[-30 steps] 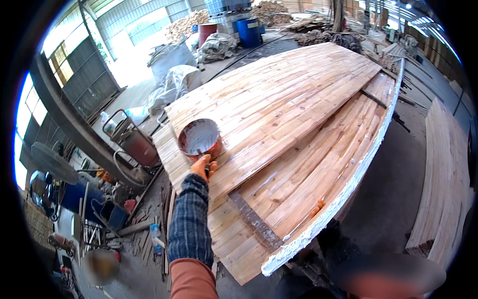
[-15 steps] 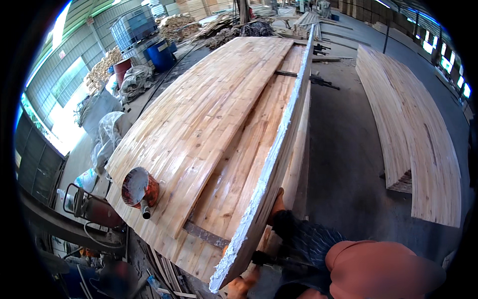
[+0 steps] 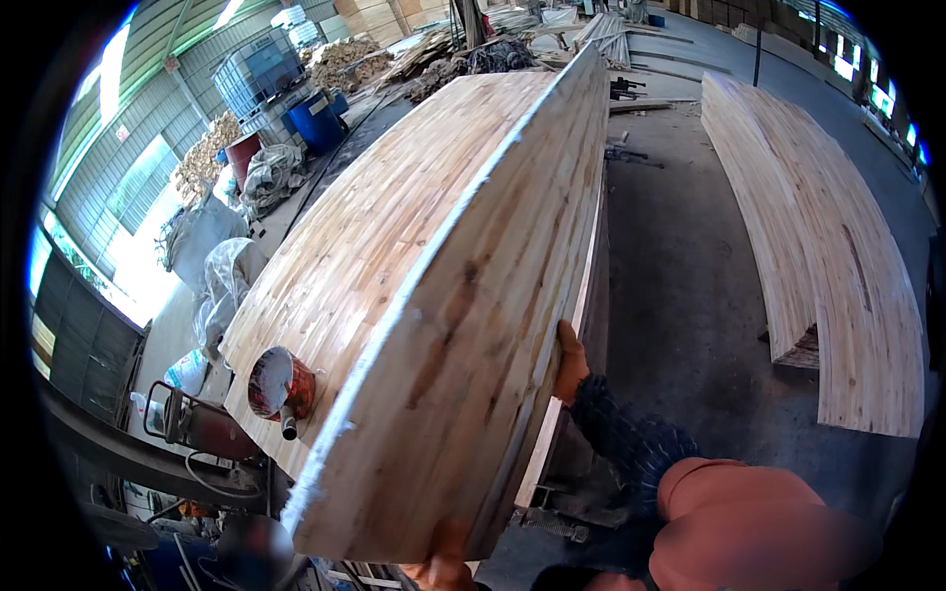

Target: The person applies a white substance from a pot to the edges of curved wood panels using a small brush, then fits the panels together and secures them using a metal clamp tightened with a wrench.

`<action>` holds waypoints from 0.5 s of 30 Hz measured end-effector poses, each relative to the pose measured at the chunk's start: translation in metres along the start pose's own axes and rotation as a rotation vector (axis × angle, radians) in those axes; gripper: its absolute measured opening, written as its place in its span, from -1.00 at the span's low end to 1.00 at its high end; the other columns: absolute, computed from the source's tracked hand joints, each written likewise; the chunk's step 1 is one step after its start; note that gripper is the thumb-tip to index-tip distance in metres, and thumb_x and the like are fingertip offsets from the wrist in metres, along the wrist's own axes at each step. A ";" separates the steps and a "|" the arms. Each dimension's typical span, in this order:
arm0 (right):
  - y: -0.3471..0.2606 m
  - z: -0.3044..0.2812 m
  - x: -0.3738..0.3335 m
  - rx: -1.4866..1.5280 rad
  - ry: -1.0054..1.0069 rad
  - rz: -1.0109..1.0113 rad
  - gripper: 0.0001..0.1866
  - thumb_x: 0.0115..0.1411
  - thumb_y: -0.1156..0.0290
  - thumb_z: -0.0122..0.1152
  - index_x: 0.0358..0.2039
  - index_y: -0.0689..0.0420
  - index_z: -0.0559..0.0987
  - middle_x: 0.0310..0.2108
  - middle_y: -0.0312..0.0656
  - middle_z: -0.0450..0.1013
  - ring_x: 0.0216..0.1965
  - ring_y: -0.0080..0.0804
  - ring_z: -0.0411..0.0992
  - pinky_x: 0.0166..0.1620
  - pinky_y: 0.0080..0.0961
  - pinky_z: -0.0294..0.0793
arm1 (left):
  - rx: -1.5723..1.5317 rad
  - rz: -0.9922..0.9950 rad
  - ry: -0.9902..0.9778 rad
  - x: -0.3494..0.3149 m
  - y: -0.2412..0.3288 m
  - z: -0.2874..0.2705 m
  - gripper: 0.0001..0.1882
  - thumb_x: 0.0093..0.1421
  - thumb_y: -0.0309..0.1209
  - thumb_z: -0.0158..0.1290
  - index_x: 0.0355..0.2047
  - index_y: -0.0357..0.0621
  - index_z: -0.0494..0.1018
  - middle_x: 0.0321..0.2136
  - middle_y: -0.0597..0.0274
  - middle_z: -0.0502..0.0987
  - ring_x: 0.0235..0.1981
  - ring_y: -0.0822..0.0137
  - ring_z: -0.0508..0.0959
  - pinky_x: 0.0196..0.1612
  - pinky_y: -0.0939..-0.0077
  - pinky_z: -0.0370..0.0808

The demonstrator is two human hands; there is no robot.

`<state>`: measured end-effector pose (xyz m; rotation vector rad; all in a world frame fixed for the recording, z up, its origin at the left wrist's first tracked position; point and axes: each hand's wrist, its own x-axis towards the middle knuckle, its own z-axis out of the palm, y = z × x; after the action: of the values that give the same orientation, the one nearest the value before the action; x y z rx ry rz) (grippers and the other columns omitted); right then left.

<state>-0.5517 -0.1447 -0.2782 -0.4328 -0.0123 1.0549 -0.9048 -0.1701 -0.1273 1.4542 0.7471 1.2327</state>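
A long laminated wood panel point(image 3: 473, 345) stands tilted, one broad face turned toward me. White paste, apparently glue, coats its upper left edge point(image 3: 394, 313). My right hand point(image 3: 570, 364) is closed around the panel's right edge, partway along. At the near end, my left hand point(image 3: 441, 569) grips the bottom corner; its fingers are partly hidden and blurred. Beneath and beyond the tilted panel lies a broad wood panel point(image 3: 394, 187) with a glossy surface. An orange-red pot point(image 3: 304, 394) of white paste with a stub handle sits on it, left of the coated edge.
Stacked wood panels point(image 3: 818, 236) lie on the floor at right. Metal clamp parts point(image 3: 631, 156) jut out beyond the panel's right side. A red machine point(image 3: 202, 424) with a hose stands at near left. Farther back are a blue drum point(image 3: 315, 123), a caged tank point(image 3: 258, 74) and wood piles.
The panel in my hands has tipped, its coated edge swinging left over the lower panel and its broad face coming into view. My left hand has moved left with the near end.
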 end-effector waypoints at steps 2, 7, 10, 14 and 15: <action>-0.012 0.000 -0.006 0.003 -0.034 -0.051 -0.30 0.28 -0.18 0.17 0.24 0.06 0.46 0.16 -0.09 0.48 0.12 -0.12 0.48 0.16 0.00 0.49 | -0.207 -0.046 -0.004 0.004 0.026 0.014 -0.53 0.18 -0.65 0.15 0.13 -0.31 0.44 0.10 0.07 0.47 0.05 0.21 0.50 0.04 0.33 0.55; -0.049 0.009 -0.026 0.105 -0.097 0.057 -0.48 0.28 0.12 0.28 0.15 0.14 0.51 0.04 -0.14 0.55 0.03 -0.19 0.55 0.05 -0.11 0.58 | 0.736 0.166 0.078 0.004 0.006 -0.004 -0.62 0.21 -0.70 0.08 0.06 -0.32 0.53 -0.18 -0.10 0.67 -0.18 0.04 0.67 0.01 0.25 0.59; -0.061 0.039 -0.050 -0.058 -0.042 0.007 -0.46 0.25 0.14 0.31 0.16 0.15 0.49 0.04 -0.12 0.55 0.02 -0.19 0.55 0.04 -0.12 0.59 | 0.672 0.056 0.199 -0.007 -0.009 -0.001 -0.60 0.20 -0.68 0.04 0.07 -0.30 0.53 -0.12 -0.09 0.66 -0.13 0.04 0.67 0.01 0.29 0.58; -0.071 0.042 -0.066 -0.126 -0.089 -0.014 -0.46 0.24 0.14 0.33 0.13 0.17 0.49 0.05 -0.09 0.54 0.01 -0.18 0.55 0.03 -0.14 0.60 | 0.725 0.084 0.195 -0.030 -0.028 -0.005 -0.59 0.21 -0.67 0.03 0.08 -0.30 0.53 -0.12 -0.04 0.67 -0.12 0.09 0.67 0.01 0.31 0.58; -0.074 0.043 -0.070 -0.091 -0.098 -0.010 -0.47 0.26 0.15 0.31 0.14 0.18 0.49 0.03 -0.09 0.55 -0.01 -0.18 0.57 0.02 -0.15 0.62 | 0.766 0.137 0.167 -0.032 -0.032 -0.008 -0.59 0.20 -0.68 0.03 0.08 -0.31 0.53 -0.12 -0.07 0.66 -0.12 0.06 0.67 0.01 0.31 0.58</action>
<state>-0.5341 -0.2202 -0.1987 -0.4630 -0.1501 1.0677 -0.9163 -0.1887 -0.1682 2.0535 1.3488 1.2387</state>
